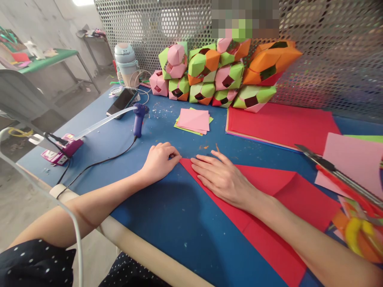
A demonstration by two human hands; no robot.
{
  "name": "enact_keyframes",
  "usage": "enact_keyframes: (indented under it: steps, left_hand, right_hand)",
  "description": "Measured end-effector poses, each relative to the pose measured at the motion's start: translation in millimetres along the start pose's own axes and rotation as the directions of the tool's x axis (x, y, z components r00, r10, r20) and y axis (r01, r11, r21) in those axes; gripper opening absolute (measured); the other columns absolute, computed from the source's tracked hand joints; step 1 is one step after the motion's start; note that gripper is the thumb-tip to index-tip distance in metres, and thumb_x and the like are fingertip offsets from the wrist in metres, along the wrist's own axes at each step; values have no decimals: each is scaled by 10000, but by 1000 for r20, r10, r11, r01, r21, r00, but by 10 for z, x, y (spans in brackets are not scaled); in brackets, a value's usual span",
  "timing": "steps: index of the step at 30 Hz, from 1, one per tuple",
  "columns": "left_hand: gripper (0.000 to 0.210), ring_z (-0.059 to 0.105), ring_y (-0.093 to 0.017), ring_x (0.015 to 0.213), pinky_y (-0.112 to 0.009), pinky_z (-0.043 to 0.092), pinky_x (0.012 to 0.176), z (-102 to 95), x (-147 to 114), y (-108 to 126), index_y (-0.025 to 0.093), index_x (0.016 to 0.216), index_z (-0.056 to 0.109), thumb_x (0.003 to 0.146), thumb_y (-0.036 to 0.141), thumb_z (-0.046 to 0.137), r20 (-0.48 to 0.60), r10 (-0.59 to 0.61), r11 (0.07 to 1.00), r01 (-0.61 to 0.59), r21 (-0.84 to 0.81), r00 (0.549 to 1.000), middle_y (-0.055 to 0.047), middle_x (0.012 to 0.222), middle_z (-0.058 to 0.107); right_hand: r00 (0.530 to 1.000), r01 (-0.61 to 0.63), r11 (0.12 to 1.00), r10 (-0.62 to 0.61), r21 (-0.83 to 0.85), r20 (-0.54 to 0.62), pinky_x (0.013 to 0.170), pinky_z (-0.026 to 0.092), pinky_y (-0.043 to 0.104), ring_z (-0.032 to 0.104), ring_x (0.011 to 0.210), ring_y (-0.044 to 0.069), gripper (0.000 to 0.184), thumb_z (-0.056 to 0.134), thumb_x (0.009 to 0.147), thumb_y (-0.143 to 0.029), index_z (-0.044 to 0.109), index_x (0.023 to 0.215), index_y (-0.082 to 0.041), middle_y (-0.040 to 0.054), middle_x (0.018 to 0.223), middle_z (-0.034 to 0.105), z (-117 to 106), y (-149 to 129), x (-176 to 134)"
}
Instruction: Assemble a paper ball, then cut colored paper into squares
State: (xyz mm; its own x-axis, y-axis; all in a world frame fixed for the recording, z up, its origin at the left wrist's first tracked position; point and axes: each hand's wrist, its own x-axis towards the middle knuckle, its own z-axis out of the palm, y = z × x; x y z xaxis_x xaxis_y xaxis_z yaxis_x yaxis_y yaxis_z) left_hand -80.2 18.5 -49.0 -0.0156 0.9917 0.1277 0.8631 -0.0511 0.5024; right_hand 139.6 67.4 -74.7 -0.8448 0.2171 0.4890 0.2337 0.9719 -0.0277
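Note:
A large sheet of red paper [269, 181], folded with crease lines across it, lies on the blue table. My left hand [160, 161] pinches its pointed left corner between thumb and bent fingers. My right hand [223, 177] lies flat on the paper just right of that corner, fingers stretched out and pressing down. The right forearm crosses over the sheet and hides part of it. Beyond my hands sits a small stack of pink and green paper squares [194, 120].
Folded paper shapes [202, 65] are piled against the perforated metal panel. A red paper stack [278, 123], a utility knife [338, 171] and yellow-handled scissors [356, 235] lie right. Left are a glue gun [139, 121], its cord, a power strip [62, 150], a phone [122, 103] and a bottle [127, 65].

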Motion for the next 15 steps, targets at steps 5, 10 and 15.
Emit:
enact_keyframes:
  steps: [5, 10, 15]
  left_hand:
    - [152, 588, -167, 822, -320, 431, 812, 0, 4, -8, 193, 744, 681, 836, 134, 575, 2, 3, 1000, -3, -2, 1000, -9, 812, 653]
    - [99, 588, -175, 815, -315, 438, 766, -1, 12, -17, 195, 863, 670, 808, 140, 608, -1, -10, 1000, 10, -9, 1000, 0, 803, 638]
    - [188, 599, -181, 858, -322, 473, 793, -35, -1, -39, 177, 926, 649, 785, 84, 568, -8, 37, 999, -37, -17, 999, -23, 880, 638]
  right_hand:
    - [1000, -22, 1000, 22, 4, 13, 1046, 412, 552, 606, 1191, 262, 294, 463, 963, -142, 685, 1153, -168, 92, 1246, 675, 1, 1, -5]
    - [1000, -16, 1000, 16, 0, 22, 1046, 408, 556, 606, 1190, 272, 290, 454, 967, -141, 683, 1146, -144, 96, 1249, 673, -2, 6, -4]
    - [1000, -2, 1000, 2, -6, 5, 1039, 413, 558, 611, 1178, 281, 281, 456, 970, -144, 678, 1139, -118, 102, 1240, 679, 2, 9, -3]
